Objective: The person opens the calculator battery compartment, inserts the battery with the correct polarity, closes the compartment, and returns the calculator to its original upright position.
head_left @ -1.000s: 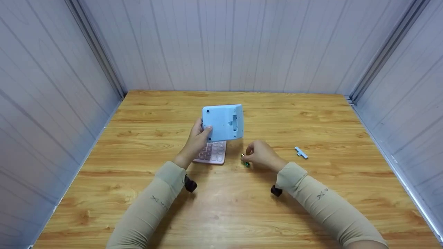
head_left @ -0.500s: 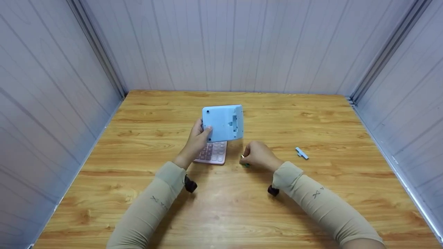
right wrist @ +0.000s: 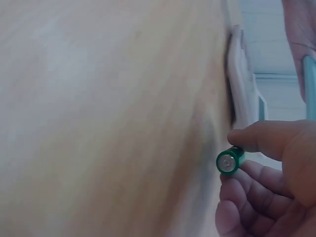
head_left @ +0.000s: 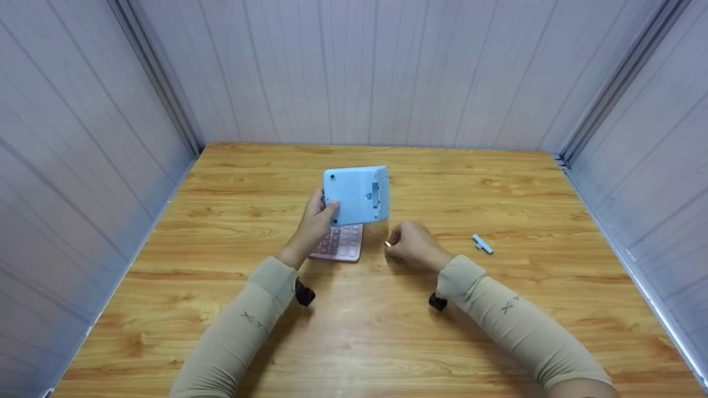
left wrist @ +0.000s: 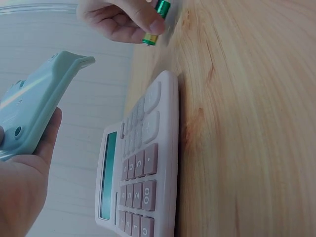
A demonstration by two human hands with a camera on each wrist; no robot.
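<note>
My left hand [head_left: 311, 226] grips a light blue calculator [head_left: 354, 193] by its near left edge, thumb across the back. That back faces up toward the head camera, and its battery compartment [head_left: 376, 195] is uncovered. To the right, my right hand [head_left: 415, 246] pinches a green and gold battery [left wrist: 151, 38] between thumb and fingers, close above the table. One flat round end of the battery [right wrist: 227, 163] shows in the right wrist view. A pink calculator [left wrist: 170, 128] lies keys up below the blue one, which partly hides it in the head view.
A small light blue battery cover [head_left: 482, 244] lies on the wooden table [head_left: 354, 331], right of my right hand. Pale panel walls [head_left: 354, 72] stand at the back and both sides.
My right hand has shifted slightly left and then a little up. The battery has turned in its fingers, so less green shows from above. The left hand and blue calculator stay nearly still.
</note>
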